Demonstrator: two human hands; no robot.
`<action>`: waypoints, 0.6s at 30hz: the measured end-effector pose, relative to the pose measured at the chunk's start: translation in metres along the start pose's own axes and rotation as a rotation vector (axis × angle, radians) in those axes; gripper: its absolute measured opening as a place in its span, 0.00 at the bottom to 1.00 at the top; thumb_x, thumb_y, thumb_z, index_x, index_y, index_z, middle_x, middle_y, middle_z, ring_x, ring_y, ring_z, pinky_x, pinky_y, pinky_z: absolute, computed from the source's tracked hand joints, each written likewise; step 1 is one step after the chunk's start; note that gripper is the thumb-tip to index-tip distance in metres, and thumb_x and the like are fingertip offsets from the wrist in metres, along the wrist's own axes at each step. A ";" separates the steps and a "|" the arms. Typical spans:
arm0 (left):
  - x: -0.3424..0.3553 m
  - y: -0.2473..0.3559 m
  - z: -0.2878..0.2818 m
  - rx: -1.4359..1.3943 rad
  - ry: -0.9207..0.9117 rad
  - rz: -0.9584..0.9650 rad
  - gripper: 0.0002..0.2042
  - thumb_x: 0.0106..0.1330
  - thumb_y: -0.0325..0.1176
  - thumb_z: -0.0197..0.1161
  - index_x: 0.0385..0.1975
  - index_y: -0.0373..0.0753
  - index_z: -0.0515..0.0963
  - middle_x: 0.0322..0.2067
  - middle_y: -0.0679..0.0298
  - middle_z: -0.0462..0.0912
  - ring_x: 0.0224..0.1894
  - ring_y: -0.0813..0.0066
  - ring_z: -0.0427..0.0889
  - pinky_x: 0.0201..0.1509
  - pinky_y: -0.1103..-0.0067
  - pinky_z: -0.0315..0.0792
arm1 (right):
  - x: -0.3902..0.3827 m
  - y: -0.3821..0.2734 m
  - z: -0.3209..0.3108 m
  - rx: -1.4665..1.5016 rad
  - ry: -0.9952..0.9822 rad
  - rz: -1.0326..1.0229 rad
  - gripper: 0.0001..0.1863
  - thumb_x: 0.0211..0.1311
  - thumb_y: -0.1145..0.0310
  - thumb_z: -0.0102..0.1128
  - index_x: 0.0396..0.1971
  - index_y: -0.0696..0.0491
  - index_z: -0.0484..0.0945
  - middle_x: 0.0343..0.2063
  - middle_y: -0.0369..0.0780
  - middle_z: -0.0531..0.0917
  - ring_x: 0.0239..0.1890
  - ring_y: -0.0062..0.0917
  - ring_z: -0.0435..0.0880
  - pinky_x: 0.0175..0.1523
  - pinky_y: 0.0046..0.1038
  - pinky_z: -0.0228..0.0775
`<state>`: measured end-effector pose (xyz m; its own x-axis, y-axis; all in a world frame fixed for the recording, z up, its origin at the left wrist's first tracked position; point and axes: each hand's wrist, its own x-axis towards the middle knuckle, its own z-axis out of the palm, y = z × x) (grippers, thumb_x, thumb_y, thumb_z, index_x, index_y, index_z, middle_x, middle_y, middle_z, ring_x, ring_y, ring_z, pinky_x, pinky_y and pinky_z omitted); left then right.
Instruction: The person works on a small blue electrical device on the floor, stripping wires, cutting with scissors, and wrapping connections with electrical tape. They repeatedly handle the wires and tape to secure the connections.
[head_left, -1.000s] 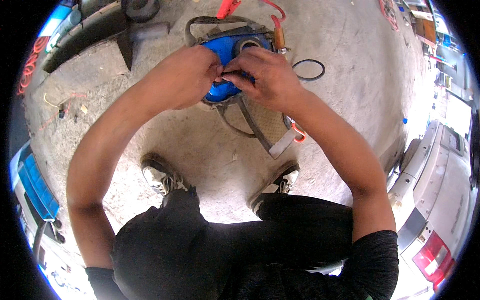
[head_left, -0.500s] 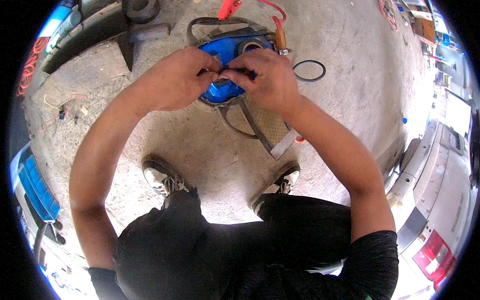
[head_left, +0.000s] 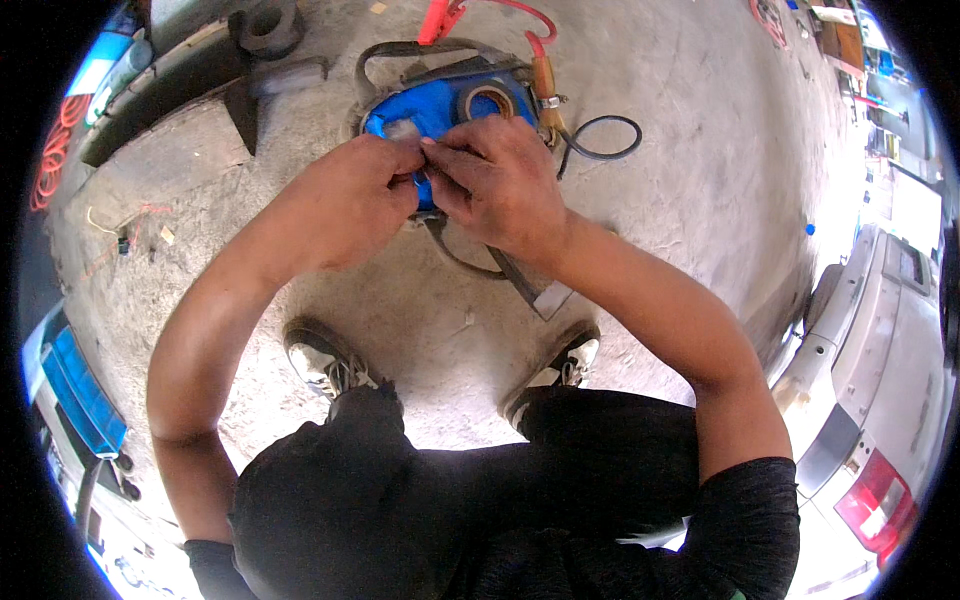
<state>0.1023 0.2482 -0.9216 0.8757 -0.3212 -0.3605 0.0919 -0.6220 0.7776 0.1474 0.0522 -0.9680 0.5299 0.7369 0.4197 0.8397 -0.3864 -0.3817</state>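
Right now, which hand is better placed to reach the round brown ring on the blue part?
Right. The right hand lies just below the ring on the blue part; the left hand sits farther left.

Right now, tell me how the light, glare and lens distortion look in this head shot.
Head view: strong fisheye, a black rim rings the frame and edges bow outward. Daylight is hard and washed out on the concrete floor at upper right. The left hand and right hand are sharp at centre over the blue cover. The white car at the right edge is stretched.
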 end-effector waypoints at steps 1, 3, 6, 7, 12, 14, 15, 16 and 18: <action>0.001 -0.007 0.001 -0.048 -0.009 0.099 0.11 0.61 0.31 0.54 0.36 0.30 0.77 0.26 0.51 0.81 0.30 0.61 0.79 0.38 0.66 0.72 | 0.001 0.000 0.002 0.021 0.016 0.009 0.14 0.46 0.67 0.68 0.36 0.52 0.84 0.32 0.36 0.81 0.35 0.31 0.79 0.38 0.35 0.69; 0.007 -0.031 -0.001 -0.117 -0.048 0.245 0.12 0.61 0.32 0.54 0.38 0.31 0.78 0.26 0.54 0.81 0.29 0.67 0.78 0.37 0.69 0.72 | 0.003 0.000 0.004 0.059 0.047 0.028 0.14 0.46 0.66 0.68 0.36 0.51 0.84 0.32 0.36 0.81 0.35 0.31 0.79 0.38 0.36 0.68; 0.013 -0.046 -0.010 -0.157 -0.134 0.245 0.13 0.64 0.34 0.55 0.40 0.32 0.80 0.27 0.58 0.81 0.28 0.75 0.76 0.34 0.75 0.72 | 0.003 -0.001 0.005 0.109 0.008 0.121 0.13 0.47 0.66 0.68 0.35 0.50 0.84 0.32 0.36 0.81 0.35 0.32 0.79 0.40 0.36 0.68; 0.013 -0.046 -0.012 -0.176 -0.126 0.203 0.13 0.65 0.35 0.56 0.41 0.33 0.81 0.27 0.59 0.82 0.28 0.77 0.76 0.33 0.77 0.71 | 0.003 0.000 0.006 0.110 0.018 0.131 0.13 0.47 0.66 0.67 0.35 0.50 0.84 0.32 0.37 0.81 0.36 0.32 0.79 0.41 0.37 0.68; 0.003 -0.028 -0.001 -0.033 0.279 0.138 0.11 0.64 0.36 0.64 0.38 0.35 0.83 0.24 0.62 0.81 0.24 0.80 0.74 0.29 0.79 0.71 | 0.004 -0.001 0.007 0.110 -0.021 0.185 0.11 0.48 0.66 0.66 0.34 0.50 0.84 0.34 0.38 0.80 0.40 0.35 0.78 0.46 0.38 0.66; 0.002 -0.021 -0.001 -0.044 0.259 0.090 0.10 0.62 0.36 0.66 0.36 0.35 0.83 0.23 0.61 0.81 0.23 0.76 0.75 0.29 0.77 0.72 | 0.005 0.000 0.004 0.105 -0.072 0.183 0.10 0.49 0.67 0.65 0.33 0.51 0.83 0.35 0.39 0.80 0.41 0.36 0.77 0.46 0.38 0.66; 0.002 -0.020 -0.001 -0.050 0.249 0.066 0.10 0.61 0.35 0.67 0.35 0.35 0.83 0.23 0.61 0.81 0.22 0.74 0.76 0.29 0.76 0.72 | 0.005 0.000 0.002 0.102 -0.097 0.182 0.10 0.49 0.67 0.65 0.33 0.51 0.83 0.35 0.39 0.80 0.41 0.36 0.77 0.47 0.38 0.66; 0.002 -0.021 0.000 -0.015 0.266 0.082 0.10 0.61 0.35 0.67 0.35 0.35 0.83 0.23 0.59 0.81 0.22 0.73 0.77 0.29 0.75 0.72 | 0.006 0.000 0.001 0.089 -0.094 0.161 0.09 0.50 0.69 0.65 0.33 0.52 0.82 0.35 0.40 0.80 0.41 0.37 0.77 0.47 0.38 0.67; 0.006 -0.025 0.007 0.057 0.300 0.115 0.10 0.62 0.36 0.67 0.34 0.36 0.83 0.24 0.57 0.82 0.23 0.69 0.79 0.30 0.73 0.73 | 0.007 -0.001 -0.001 0.063 -0.086 0.120 0.08 0.51 0.72 0.64 0.33 0.54 0.82 0.34 0.42 0.80 0.41 0.39 0.78 0.48 0.38 0.69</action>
<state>0.1023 0.2566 -0.9466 0.9803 -0.1719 -0.0976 -0.0345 -0.6353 0.7715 0.1505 0.0571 -0.9635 0.6112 0.7338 0.2967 0.7605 -0.4405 -0.4771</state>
